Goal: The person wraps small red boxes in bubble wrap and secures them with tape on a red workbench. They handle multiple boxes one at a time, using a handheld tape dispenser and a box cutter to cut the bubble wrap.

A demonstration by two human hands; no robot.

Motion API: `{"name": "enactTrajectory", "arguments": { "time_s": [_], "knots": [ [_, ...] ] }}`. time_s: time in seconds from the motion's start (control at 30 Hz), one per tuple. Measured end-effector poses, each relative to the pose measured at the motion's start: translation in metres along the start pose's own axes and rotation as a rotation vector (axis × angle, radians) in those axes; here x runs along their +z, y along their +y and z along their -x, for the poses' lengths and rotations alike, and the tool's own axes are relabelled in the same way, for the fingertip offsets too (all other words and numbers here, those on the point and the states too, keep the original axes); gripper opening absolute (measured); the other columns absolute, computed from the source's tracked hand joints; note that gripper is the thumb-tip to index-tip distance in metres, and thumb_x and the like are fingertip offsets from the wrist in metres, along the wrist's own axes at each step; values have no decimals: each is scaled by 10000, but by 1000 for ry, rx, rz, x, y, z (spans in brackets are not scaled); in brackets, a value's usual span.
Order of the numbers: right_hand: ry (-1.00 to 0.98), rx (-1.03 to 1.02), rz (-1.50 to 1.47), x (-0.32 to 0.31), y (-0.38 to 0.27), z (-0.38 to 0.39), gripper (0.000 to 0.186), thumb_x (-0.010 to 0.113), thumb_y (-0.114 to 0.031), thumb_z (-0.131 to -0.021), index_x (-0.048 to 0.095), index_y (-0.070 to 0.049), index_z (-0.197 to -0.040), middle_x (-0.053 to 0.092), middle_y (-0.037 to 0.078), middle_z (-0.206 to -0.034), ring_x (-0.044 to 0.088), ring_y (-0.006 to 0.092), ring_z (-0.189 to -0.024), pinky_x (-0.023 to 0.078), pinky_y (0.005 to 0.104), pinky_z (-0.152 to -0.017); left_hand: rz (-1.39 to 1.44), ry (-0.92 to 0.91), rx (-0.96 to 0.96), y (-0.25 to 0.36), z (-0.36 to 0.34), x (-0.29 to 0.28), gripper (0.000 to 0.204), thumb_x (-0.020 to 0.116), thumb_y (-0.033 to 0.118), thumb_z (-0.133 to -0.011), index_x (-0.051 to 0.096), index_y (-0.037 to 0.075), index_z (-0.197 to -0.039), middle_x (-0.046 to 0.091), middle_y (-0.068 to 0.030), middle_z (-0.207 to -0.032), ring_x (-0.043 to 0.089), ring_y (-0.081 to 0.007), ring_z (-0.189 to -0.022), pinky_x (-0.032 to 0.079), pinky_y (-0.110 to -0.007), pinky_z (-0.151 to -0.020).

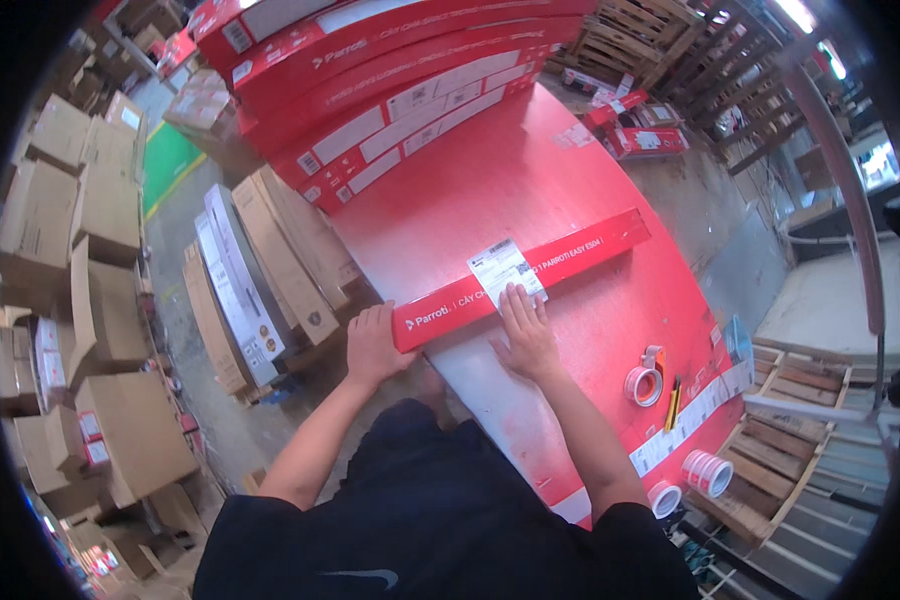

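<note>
A long, narrow red box with white lettering lies at a slant across the red tabletop. At its left end my left hand grips the box's end, the thumb side hidden. A white shipping label sits over the middle of the box, draping across its edges. My right hand rests on the label's lower part, fingers stretched out and pressing flat, the thumb apart. Right of that hand are rolls of tape and a yellow-and-black utility knife.
A tall stack of red boxes stands at the table's far left. Strips of labels and more tape rolls lie near the right edge. Cardboard boxes crowd the left; a wooden pallet is at right.
</note>
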State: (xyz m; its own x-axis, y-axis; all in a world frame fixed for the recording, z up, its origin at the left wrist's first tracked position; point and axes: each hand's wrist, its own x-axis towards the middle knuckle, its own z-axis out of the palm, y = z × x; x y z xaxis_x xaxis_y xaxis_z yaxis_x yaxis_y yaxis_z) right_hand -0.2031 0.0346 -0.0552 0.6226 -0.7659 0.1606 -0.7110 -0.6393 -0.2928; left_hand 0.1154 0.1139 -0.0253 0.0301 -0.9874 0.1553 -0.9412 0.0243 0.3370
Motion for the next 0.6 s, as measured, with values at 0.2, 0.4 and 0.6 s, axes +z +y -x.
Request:
{"name": "enactTrajectory", "arguments": {
  "time_s": [0.2,0.4,0.6],
  "knots": [
    [-176,-19,-32,-45,30,-80,555,657,-367,-1020,602,-11,-1442,551,266,-1544,472,387,-1495,359,528,-1240,-35,-68,7,-2,-8,-4,907,882,565,-695,608,-19,-1333,634,-145,-1130,615,-326,-1089,463,-465,-979],
    [-650,195,-117,-46,31,-154,454,659,-465,-1003,734,-23,-1073,721,229,-1159,664,405,-1159,480,528,-1065,-79,-232,4,-4,-31,-7,760,891,558,-679,606,61,-1177,608,-133,-1065,600,-335,-1055,466,-476,-913],
    [-195,-264,-56,-23,23,-142,481,683,-423,-954,700,13,-1159,716,201,-1106,676,388,-1088,482,522,-1099,228,-688,-85,-37,-103,-18,887,937,616,-692,643,37,-1296,715,-178,-1244,666,-395,-1198,524,-504,-1040]
  ]
}}
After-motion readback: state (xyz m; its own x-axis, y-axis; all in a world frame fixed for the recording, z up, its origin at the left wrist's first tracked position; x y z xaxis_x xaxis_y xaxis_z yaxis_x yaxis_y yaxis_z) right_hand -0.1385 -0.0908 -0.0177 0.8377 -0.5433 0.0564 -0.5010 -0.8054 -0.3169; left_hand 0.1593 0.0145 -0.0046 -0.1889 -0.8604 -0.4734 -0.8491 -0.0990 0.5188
